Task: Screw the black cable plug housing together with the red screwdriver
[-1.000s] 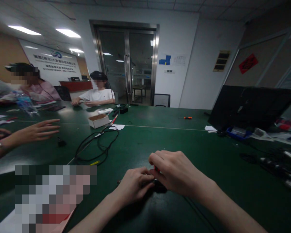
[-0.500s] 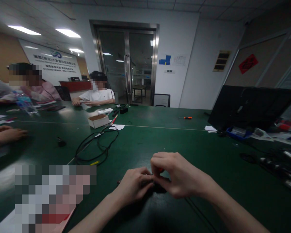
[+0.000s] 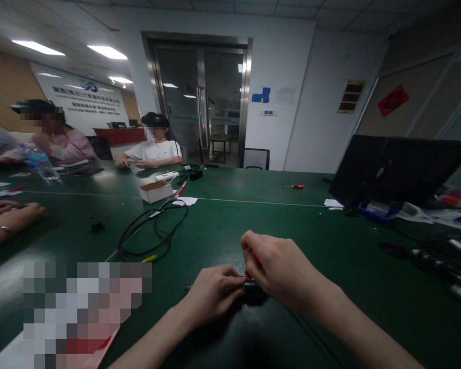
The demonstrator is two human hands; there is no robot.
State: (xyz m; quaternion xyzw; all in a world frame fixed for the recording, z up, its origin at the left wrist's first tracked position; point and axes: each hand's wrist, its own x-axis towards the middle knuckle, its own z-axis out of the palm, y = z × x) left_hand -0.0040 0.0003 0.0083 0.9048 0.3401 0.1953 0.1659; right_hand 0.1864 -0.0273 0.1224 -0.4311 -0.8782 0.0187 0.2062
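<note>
Raised slightly since half a second ago, baring more of the black piece (image 3: 254, 290) beneath: the right hand (image 3: 278, 266), curled tightly around a red object (image 3: 255, 257) mostly hidden by the fingers. Gripping the black piece by its left end with bent fingers and thumb: the left hand (image 3: 217, 292). Held low over the green surface (image 3: 223, 220), well in from its far edge. Trailing toward the near side: a dark cable (image 3: 314, 333). Lying near the far edge: an orange-handled screwdriver (image 3: 297, 186). Farther left: a coiled black cable (image 3: 171, 237) and, beyond, an open white box (image 3: 156, 193).
</note>
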